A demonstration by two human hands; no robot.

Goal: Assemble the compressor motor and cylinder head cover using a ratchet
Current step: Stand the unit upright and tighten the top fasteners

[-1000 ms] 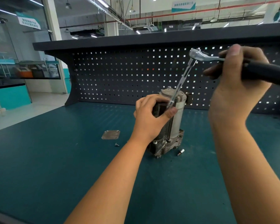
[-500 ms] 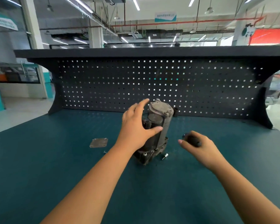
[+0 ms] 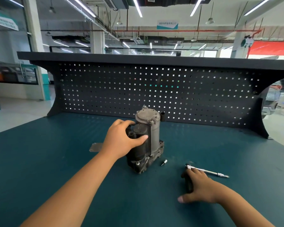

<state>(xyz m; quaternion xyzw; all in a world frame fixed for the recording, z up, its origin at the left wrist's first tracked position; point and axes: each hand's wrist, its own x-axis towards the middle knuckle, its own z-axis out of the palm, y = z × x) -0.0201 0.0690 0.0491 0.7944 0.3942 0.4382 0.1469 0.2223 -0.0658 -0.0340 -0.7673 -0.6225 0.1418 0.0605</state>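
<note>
Down on the table now lies the ratchet (image 3: 213,173); a second ago I had it up on a top bolt. My left grip (image 3: 121,140) has also slid lower on the body.

The compressor (image 3: 152,133) stands up straight in the middle of the table (image 3: 56,161). Its round grey top faces up with bolt heads showing. My left grip is wrapped around the dark motor part on its left side, thumb in front and fingers behind. I think I hold it there so the tall body does not tip or spin.

A small socket (image 3: 163,162) lies just beside its foot, on the near right. It is close, so it is easy to reach.

Farther right and nearer to me, the ratchet lies flat, with its long thin bar pointing right. My right grip (image 3: 202,185) rests on the black handle, with the fingers loose and the thumb spread out flat on the table. It is not squeezing the tool. I guess it is letting go to fetch something.

On the left, partly behind my left grip, lies a flat metal plate (image 3: 94,147). It may be a cover that must still go on.

A dark board with holes (image 3: 154,90) stands at the far edge.
</note>
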